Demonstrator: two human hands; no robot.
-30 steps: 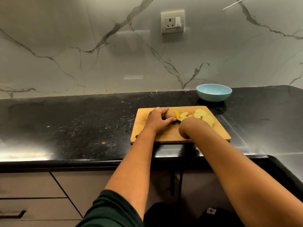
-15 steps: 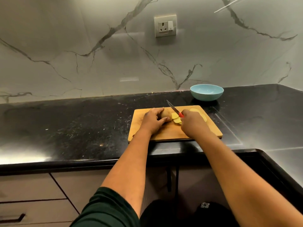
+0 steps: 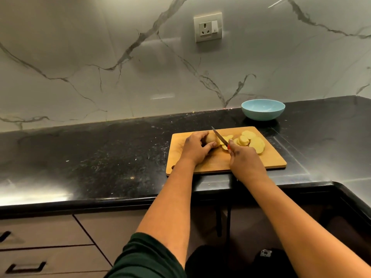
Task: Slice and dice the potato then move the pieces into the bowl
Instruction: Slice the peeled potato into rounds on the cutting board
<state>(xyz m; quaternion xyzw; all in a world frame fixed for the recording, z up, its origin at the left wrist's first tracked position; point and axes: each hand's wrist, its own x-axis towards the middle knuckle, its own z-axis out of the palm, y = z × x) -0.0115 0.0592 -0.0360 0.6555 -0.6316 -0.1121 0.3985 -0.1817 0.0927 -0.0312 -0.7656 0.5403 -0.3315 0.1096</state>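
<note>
Knife (image 3: 219, 137) same spot vs 0.5s ago; R hand (image 3: 246, 163) grips it, L hand (image 3: 195, 148) clamps potato (image 3: 211, 138).

Veined marble wall (image 3: 100, 57) with socket (image 3: 207, 27) above black speckled counter (image 3: 90, 157)

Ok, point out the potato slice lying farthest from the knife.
The big slice at the right end of the row, nearest the board's right edge; the others lie closer to the knife.

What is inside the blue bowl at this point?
The visible part of the inside of the bowl shows no potato. All slices lie on the cutting board. The bowl's near wall hides the inside just behind it.
</note>
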